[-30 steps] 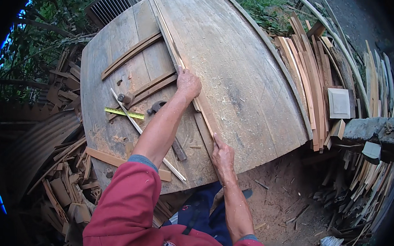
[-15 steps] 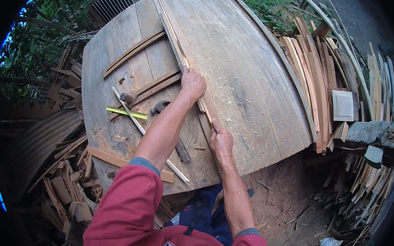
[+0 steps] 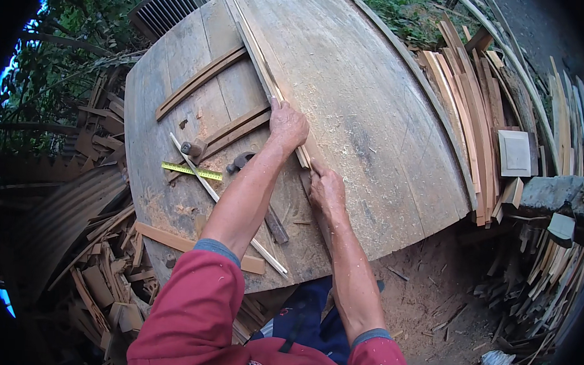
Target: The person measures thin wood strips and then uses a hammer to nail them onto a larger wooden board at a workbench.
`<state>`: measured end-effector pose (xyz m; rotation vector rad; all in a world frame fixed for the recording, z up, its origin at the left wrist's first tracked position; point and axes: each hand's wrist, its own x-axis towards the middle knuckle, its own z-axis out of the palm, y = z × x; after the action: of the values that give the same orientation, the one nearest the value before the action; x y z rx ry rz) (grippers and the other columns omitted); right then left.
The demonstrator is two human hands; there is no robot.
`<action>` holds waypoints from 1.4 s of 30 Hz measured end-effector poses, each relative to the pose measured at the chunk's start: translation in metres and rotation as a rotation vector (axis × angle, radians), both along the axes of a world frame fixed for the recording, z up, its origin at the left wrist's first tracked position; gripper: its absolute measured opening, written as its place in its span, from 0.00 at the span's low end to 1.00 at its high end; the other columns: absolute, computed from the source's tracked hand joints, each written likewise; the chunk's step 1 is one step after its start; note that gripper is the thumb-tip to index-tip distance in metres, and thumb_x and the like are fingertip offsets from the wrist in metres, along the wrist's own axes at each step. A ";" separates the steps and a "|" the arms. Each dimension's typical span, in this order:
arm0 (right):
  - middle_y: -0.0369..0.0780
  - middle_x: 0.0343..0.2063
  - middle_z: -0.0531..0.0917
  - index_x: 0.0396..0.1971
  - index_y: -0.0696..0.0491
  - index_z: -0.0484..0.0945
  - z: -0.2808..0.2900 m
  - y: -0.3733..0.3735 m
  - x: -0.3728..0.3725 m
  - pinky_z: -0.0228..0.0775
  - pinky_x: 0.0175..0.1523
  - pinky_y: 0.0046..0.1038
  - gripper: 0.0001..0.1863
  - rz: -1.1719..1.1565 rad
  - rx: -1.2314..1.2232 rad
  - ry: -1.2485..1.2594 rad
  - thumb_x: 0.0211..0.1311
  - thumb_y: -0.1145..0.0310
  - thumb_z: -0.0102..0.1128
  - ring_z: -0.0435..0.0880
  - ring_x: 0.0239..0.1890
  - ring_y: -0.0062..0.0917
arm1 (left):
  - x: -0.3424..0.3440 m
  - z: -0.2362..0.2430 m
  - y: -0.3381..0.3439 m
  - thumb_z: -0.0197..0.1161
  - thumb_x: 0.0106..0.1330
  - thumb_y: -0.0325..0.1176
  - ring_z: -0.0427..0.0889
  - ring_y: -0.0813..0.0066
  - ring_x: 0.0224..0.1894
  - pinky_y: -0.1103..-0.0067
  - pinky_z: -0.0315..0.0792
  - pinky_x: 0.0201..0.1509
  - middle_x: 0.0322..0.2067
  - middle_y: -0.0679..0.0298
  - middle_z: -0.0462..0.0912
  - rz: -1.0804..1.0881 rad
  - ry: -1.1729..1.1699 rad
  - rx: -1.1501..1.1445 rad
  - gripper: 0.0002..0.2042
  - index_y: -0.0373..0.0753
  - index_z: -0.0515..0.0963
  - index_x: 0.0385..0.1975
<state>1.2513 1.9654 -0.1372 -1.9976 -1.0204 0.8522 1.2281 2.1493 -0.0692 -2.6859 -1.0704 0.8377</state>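
Observation:
A long, narrow wooden strip [image 3: 255, 41] lies lengthwise on the worn plank table [image 3: 400, 162], running from its far edge toward me. My left hand [image 3: 289, 124] is closed over the strip, pressing it against the dark batten beneath. Close to the strip's near end, my right hand [image 3: 327, 190] is closed, fingertips pinching its edge; the palm side is hidden. Left of the strip, two grooved wooden pieces [image 3: 200, 84] butt against it at an angle. Under my left forearm lies a hammer [image 3: 276, 226], partly covered.
A yellow measuring tape [image 3: 192, 171], a thin pale stick [image 3: 206, 186] and a short board [image 3: 163, 237] lie on the table's left part. Sawdust and shavings are scattered about. Stacked wood strips [image 3: 466, 126] stand at the right; offcuts [image 3: 102, 284] are heaped at the left.
My right hand has slid forward along the strip, closer to my left hand. My left hand keeps its place on the strip. The whole view has shifted slightly.

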 end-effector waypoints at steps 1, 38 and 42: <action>0.46 0.22 0.84 0.58 0.51 0.78 -0.007 -0.007 0.006 0.80 0.34 0.32 0.19 -0.010 0.001 0.171 0.69 0.69 0.51 0.87 0.26 0.30 | 0.003 -0.002 0.000 0.55 0.67 0.37 0.74 0.56 0.60 0.47 0.46 0.72 0.46 0.57 0.87 0.000 -0.016 0.000 0.15 0.41 0.87 0.44; 0.53 0.28 0.83 0.43 0.51 0.85 0.021 -0.016 0.003 0.77 0.42 0.42 0.13 0.030 0.058 -0.020 0.60 0.72 0.57 0.86 0.33 0.46 | -0.006 0.000 0.004 0.56 0.66 0.36 0.74 0.56 0.60 0.48 0.45 0.72 0.48 0.56 0.86 0.037 0.023 -0.016 0.15 0.39 0.86 0.45; 0.51 0.23 0.82 0.39 0.52 0.84 0.013 0.000 0.006 0.77 0.36 0.38 0.09 0.053 0.075 -0.011 0.62 0.71 0.56 0.85 0.25 0.40 | -0.006 0.000 0.002 0.56 0.66 0.36 0.74 0.56 0.60 0.48 0.45 0.73 0.47 0.56 0.86 0.035 0.001 -0.012 0.15 0.39 0.86 0.45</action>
<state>1.2571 1.9653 -0.1243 -1.9219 -1.0996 0.8200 1.2222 2.1516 -0.0690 -2.6832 -1.1184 0.8541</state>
